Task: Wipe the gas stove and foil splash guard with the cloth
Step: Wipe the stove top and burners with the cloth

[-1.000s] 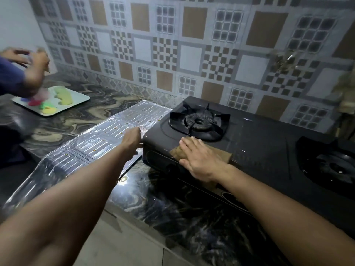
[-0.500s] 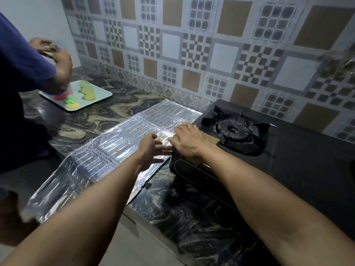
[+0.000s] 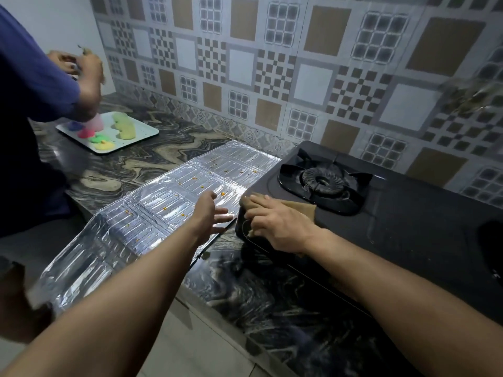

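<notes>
A black gas stove [image 3: 394, 224] sits on the dark marbled counter, its left burner [image 3: 324, 182] in plain view. My right hand [image 3: 277, 224] presses a brown cloth [image 3: 302, 208] flat on the stove's front left corner, fingers straight and pointing left. Left of the stove lies the silver foil splash guard [image 3: 152, 210], flat on the counter, dotted with small orange spots. My left hand [image 3: 211, 213] hovers over the foil's right edge, fingers spread and relaxed, holding nothing.
Another person in a blue sleeve [image 3: 35, 85] stands at the left, hands raised over a white tray [image 3: 141, 134] of coloured pieces. A patterned tile wall [image 3: 272, 63] runs behind. The counter's front edge [image 3: 217, 306] is just below my arms.
My right hand slid the cloth from the middle front of the stove to its left corner. My left hand stayed at the foil's right edge. The view shifted left.
</notes>
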`<state>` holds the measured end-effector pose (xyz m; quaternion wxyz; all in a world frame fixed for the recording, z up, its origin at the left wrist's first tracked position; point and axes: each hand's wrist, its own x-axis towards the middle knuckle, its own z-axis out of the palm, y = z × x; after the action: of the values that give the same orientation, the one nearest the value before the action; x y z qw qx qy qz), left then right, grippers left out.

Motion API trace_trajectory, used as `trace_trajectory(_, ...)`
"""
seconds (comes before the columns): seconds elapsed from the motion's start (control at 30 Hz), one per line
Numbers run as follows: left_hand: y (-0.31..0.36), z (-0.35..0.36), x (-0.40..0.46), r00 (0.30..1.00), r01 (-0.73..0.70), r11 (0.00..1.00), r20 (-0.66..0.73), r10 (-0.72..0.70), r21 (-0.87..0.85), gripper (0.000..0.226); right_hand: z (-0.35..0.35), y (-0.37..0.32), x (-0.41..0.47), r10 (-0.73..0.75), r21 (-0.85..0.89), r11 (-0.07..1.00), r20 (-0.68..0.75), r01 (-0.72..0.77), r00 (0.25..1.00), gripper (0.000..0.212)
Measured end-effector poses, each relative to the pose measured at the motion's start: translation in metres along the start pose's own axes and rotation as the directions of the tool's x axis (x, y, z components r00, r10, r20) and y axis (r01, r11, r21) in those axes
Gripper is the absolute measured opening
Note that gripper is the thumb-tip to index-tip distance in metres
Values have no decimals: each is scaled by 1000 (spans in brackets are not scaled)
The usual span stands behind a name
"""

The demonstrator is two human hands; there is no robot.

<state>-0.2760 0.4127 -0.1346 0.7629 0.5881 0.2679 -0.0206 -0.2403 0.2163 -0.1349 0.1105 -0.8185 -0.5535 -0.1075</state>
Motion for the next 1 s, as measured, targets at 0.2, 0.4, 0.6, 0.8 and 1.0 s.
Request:
trace_trajectory(0.2,-3,10,-36,975,-131,977,-157,158,170,20,-24,-12,-87,212,174,965,-73,-197,974,17)
trace_trajectory(0.4,-10,35,-74,897,-240,716,-132,422,655,38,-78,-39,-111,715,841,423,-82,-337,694,25)
trace_trajectory(0.6,-20,62,-141,966,-255,932,112,233,257,10,-97,-68,-101,838,999,-28,48,-46,544,18)
trace_trajectory(0.8,-35,55,-173,913,-193,969,389,120,153,13,-95,-91,-93,837,944,-310,215,112,504,24)
trace_trajectory(1.0,-40,46,-183,918,-265,958,331,217,107,14,-81,-94,-93,804,900,-434,363,47,471,51)
